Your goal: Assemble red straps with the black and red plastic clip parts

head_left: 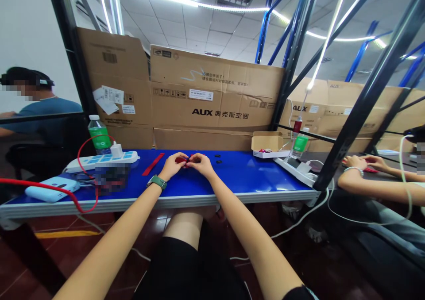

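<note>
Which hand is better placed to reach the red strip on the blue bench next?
Probably the left: the left hand is closer to the red strip, while the right hand lies beyond it, both hands being at a small red item.

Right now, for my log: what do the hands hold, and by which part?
Left hand and right hand pinch a small red object; grip point cannot be told.

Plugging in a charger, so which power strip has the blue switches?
The left-end white strip, with a row of blue switches; the right-end strip shows none.
</note>
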A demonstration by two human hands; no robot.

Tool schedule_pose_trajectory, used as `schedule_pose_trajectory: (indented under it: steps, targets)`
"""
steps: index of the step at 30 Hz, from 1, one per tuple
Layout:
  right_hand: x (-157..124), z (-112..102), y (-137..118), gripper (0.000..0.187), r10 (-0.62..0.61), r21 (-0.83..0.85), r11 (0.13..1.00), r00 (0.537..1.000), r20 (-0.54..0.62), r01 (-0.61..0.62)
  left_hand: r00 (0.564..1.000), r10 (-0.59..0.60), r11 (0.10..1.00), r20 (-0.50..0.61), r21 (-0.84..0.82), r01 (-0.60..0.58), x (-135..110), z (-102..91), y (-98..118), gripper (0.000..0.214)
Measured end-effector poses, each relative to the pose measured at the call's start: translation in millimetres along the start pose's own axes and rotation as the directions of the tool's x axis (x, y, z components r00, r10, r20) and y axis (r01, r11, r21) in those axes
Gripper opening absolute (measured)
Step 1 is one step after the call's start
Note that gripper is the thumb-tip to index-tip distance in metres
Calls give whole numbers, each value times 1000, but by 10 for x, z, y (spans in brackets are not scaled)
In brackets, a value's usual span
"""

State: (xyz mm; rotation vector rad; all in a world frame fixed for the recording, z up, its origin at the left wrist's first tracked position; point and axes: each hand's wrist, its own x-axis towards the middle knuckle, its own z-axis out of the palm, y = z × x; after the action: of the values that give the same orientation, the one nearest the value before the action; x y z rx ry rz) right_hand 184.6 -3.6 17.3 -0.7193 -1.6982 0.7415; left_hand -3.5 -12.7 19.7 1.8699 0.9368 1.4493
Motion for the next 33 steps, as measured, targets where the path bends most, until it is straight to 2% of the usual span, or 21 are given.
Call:
schedule_pose_trajectory:
  steps: [4,7,9,12,14,19,22,26,33]
  targets:
    - [25,-7,3,21,20,21,1000,1000,-5,-20,998,7,1000,65,-30,-5,-4,3,31,27]
    - [42,-26,-9,17,93,122,989,993,-66,-84,989,68,995,130,69,-78,-4,6,53,26]
    - [38,-33,-30,20,151,205,970,984,-93,-130,982,115,982,152,132,-135,-9,9,64,37]
    - [15,-33,-76,25,188,277,949,976,-105,-153,976,172,955,134,220,-198,-20,9,68,55]
    - [3,-30,-103,26,183,282,948,978,-97,-150,981,167,942,97,277,-188,-25,8,63,51]
    - [22,-25,-100,26,118,177,980,986,-120,-96,989,135,936,56,319,-146,-22,14,63,39]
    - [39,-27,-66,29,66,93,994,987,-149,-52,992,110,953,64,277,-124,-18,15,70,40]
    - [46,-42,-37,33,23,76,997,984,-176,-10,992,117,969,54,212,-126,-12,10,64,40]
    - [37,-58,-13,25,-20,-47,999,994,-110,15,993,115,960,22,255,-116,-25,13,94,39]
